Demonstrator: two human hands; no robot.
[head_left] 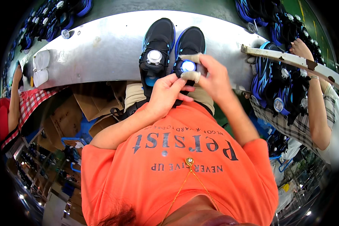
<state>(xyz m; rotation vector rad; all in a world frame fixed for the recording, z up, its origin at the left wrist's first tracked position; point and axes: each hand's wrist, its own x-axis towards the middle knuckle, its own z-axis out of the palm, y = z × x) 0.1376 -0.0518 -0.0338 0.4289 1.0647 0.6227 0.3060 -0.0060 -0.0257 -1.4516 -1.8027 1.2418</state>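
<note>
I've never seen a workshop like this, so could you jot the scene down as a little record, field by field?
Surface: metal bench
Left shoe: black with blue edging, white disc on top
Right shoe: black with blue edging, glowing disc on top
Right hand: covered thumb and finger on either side of the glowing disc
Left hand: fingers just below the glowing disc; grip unclear
Neighbour on the right: hand near more shoes

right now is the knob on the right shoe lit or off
Lit: the right knob has a bright white centre and blue glow, unlike the left knob.
</note>
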